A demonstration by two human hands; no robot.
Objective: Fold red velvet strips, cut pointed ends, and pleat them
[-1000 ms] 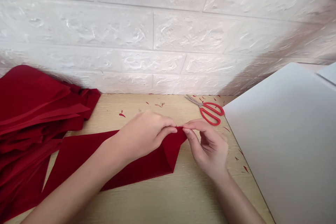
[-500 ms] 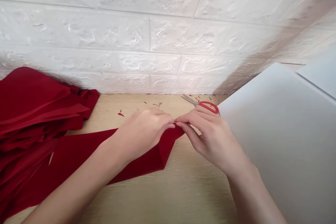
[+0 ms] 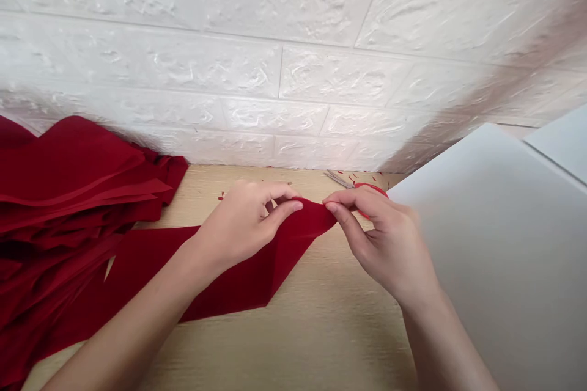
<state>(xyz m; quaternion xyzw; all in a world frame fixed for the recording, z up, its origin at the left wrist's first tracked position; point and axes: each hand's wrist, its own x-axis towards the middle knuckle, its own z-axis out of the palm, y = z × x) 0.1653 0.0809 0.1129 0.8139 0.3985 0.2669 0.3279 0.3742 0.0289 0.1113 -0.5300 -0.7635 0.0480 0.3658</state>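
Note:
A strip of dark red fabric (image 3: 243, 284) stretches across the table from a heap on the left, its right end lifted off the surface. My left hand (image 3: 243, 226) pinches the fabric's upper edge between thumb and forefinger. At the tip of that end, my right hand (image 3: 380, 232) grips the cloth the same way, with a short span of fabric between the two pinches. Red-handled scissors (image 3: 339, 179) lie just behind my right hand, which covers part of their handles.
The heap of red fabric (image 3: 82, 177) fills the left side against a white brick-patterned wall (image 3: 247, 67). Small red scraps (image 3: 221, 195) lie along the back of the wooden table (image 3: 293, 342). A large white panel (image 3: 504, 244) stands on the right.
My hands have moved apart along the fabric's edge, from nearly touching to a short gap. The right hand now covers more of the scissors' handles. The view has shifted slightly.

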